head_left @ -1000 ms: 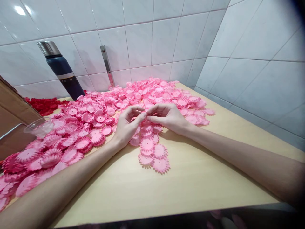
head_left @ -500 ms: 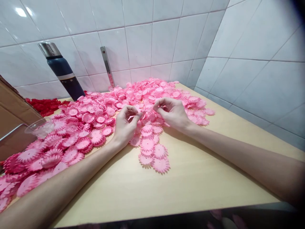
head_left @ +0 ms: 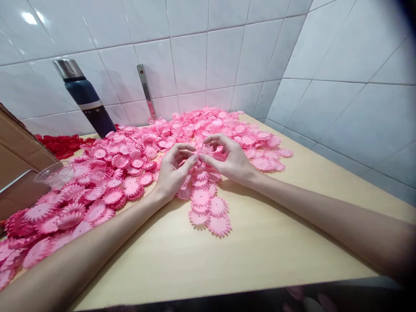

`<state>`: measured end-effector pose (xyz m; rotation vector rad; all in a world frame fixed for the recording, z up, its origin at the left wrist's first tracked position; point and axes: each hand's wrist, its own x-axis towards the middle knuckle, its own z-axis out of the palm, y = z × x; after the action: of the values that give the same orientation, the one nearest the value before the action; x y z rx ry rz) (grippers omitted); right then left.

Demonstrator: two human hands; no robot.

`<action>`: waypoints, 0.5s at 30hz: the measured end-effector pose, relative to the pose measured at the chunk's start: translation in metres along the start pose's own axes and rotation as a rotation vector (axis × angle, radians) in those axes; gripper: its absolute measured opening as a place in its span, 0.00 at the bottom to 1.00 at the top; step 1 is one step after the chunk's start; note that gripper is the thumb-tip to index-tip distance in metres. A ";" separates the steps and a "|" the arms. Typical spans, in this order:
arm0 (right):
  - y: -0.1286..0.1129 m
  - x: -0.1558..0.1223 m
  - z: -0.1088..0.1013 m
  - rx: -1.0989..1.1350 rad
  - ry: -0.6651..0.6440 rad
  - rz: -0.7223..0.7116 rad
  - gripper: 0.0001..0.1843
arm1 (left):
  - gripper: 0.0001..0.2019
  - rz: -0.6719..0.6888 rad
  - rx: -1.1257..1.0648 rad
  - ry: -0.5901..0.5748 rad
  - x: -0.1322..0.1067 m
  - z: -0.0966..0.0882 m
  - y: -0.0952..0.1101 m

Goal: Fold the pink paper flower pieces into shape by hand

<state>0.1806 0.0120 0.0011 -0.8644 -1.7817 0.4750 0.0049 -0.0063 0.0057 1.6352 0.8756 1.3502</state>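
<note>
A wide heap of pink paper flowers [head_left: 130, 169] covers the back and left of the pale wooden table [head_left: 260, 247]. My left hand [head_left: 172, 171] and my right hand [head_left: 227, 160] meet over the heap's middle, fingertips touching. Both are pinched shut on a small pink flower piece [head_left: 208, 151] held between them. A short row of flat pink flowers [head_left: 211, 212] lies just in front of my hands.
A dark blue flask with a steel cap [head_left: 86, 99] leans at the back left wall. Red flowers [head_left: 61, 145] lie beside it. A clear plastic cup [head_left: 53, 173] and a brown cardboard box [head_left: 16, 160] sit at the left. White tiled walls close the back and right.
Half a second ago my hands were apart, the right one lifted toward the heap. Now the right hand has come back and its fingertips meet the left hand's again.
</note>
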 end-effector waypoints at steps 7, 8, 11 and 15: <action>0.001 -0.002 0.002 0.045 -0.053 0.014 0.09 | 0.05 -0.007 0.064 -0.001 0.001 0.003 0.005; 0.001 -0.002 0.002 0.040 -0.046 0.003 0.09 | 0.06 -0.004 0.077 0.005 0.001 0.003 0.005; 0.001 -0.002 0.001 0.038 -0.046 0.002 0.10 | 0.09 0.022 0.107 0.022 0.001 0.004 0.002; 0.001 -0.001 0.001 0.005 0.067 0.075 0.14 | 0.07 0.028 0.154 0.032 0.002 0.002 -0.002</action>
<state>0.1797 0.0123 -0.0004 -0.9361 -1.6913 0.4936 0.0075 -0.0043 0.0042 1.7524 0.9997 1.3605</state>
